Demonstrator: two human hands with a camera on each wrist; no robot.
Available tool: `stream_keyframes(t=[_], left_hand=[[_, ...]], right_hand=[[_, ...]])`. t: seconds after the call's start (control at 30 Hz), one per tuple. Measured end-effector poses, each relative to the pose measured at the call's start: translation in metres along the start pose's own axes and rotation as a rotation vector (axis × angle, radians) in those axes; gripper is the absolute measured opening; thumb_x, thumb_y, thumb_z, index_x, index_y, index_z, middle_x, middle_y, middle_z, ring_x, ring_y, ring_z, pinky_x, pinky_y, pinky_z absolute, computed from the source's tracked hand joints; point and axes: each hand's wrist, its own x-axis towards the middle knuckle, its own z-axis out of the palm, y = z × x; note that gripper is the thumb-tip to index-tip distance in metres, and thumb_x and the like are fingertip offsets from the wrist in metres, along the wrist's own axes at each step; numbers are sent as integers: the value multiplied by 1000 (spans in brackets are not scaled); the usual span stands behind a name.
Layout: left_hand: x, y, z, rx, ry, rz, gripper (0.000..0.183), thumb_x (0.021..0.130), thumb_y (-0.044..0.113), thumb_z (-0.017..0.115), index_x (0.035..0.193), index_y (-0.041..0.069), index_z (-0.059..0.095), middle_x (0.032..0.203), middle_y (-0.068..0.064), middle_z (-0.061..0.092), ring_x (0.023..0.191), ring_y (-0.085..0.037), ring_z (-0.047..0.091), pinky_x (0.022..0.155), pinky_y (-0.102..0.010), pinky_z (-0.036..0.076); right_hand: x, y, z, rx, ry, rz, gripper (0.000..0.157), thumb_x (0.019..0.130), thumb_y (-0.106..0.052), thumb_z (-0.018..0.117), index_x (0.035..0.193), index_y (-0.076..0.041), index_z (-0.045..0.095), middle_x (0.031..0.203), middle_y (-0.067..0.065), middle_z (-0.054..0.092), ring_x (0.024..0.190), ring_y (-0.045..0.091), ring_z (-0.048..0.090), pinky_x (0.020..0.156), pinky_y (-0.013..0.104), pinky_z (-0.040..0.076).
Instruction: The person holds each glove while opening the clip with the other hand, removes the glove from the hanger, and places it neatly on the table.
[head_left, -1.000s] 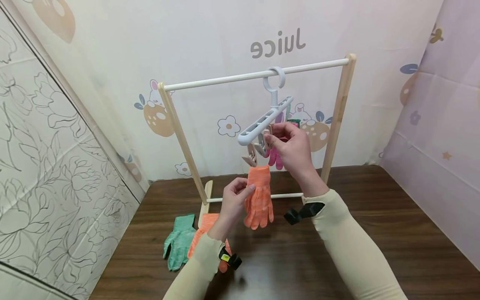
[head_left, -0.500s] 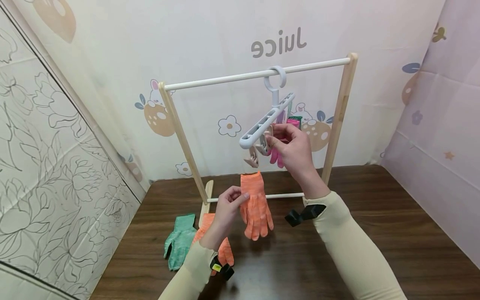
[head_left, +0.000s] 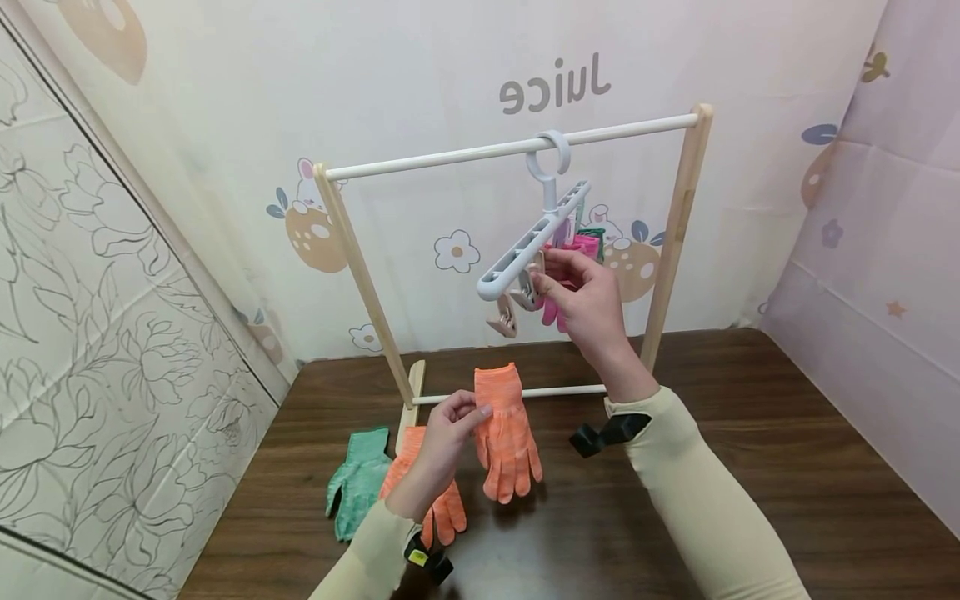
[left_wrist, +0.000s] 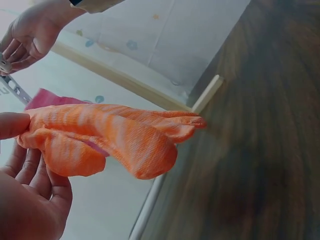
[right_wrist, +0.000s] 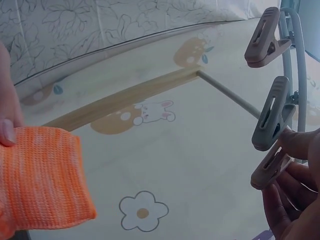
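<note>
My left hand (head_left: 446, 433) pinches an orange knit glove (head_left: 506, 442) by its side below the cuff, and the glove hangs fingers-down in front of the rack. In the left wrist view the glove (left_wrist: 110, 132) stretches out from the thumb and fingers. My right hand (head_left: 588, 292) pinches a beige clip (right_wrist: 270, 167) on the grey clip hanger (head_left: 525, 250). Beside that clip hang a grey clip (right_wrist: 272, 115) and another beige clip (head_left: 504, 318), both with nothing in them. Pink glove fingers (head_left: 553, 314) show behind my right hand, which hides part of that glove.
The hanger hooks over the white bar (head_left: 442, 158) of a wooden-sided rack (head_left: 678, 225). On the dark wooden table (head_left: 735, 483) at left lie a green glove (head_left: 363, 479) and another orange glove (head_left: 446, 517), partly under my left forearm. Something green (head_left: 592, 236) hangs at the hanger's far end.
My left hand has lowered the orange glove away from the clips, down and slightly left. My right hand stays at its clip, and the hanger has tilted a little.
</note>
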Motion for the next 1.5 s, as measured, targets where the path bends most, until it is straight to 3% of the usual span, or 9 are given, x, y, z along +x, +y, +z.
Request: stream_keyframes(t=[0.27, 0.77, 0.97, 1.23, 1.37, 1.5], left_hand=[[-11, -11, -8, 53, -33, -72, 19, 94, 22, 71, 101, 6, 63, 83, 1, 67, 83, -15, 61, 83, -35, 49], [-20, -34, -19, 140, -144, -193, 21, 93, 24, 71, 99, 6, 61, 76, 1, 64, 70, -13, 55, 67, -30, 45], [-21, -38, -23, 215, -141, -200, 23, 94, 24, 71, 101, 4, 61, 71, 1, 61, 63, -13, 47, 61, -30, 38], [-22, -42, -26, 375, -101, -155, 21, 93, 24, 72, 100, 5, 65, 89, -5, 68, 77, -18, 62, 64, -33, 49], [-23, -43, -27, 433, -89, -128, 20, 93, 24, 71, 101, 6, 67, 91, -4, 66, 78, -19, 61, 66, -35, 50], [-27, -34, -24, 472, -92, -106, 15, 95, 17, 69, 102, 4, 67, 90, -7, 66, 71, -19, 56, 58, -31, 45]], right_hand=[[-1, 1, 0, 24, -6, -5, 44, 91, -18, 74, 131, -3, 63, 116, 13, 66, 102, 20, 63, 86, 25, 52], [-2, 1, -1, 51, -19, -10, 44, 91, -16, 74, 132, -3, 62, 117, 13, 65, 103, 21, 63, 85, 24, 52], [-4, 0, -2, 53, -26, -9, 45, 92, -15, 73, 133, -4, 61, 118, 13, 64, 105, 22, 62, 89, 25, 52], [-7, 2, -3, 43, -33, -15, 45, 93, -16, 72, 135, -5, 60, 120, 13, 64, 107, 21, 62, 93, 26, 50], [-9, 1, -3, 46, -31, -25, 45, 93, -15, 71, 136, -5, 60, 120, 13, 64, 107, 21, 62, 93, 26, 50], [-10, 3, -3, 48, -29, -31, 44, 94, -16, 71, 136, -7, 60, 120, 13, 64, 107, 21, 62, 92, 25, 50]])
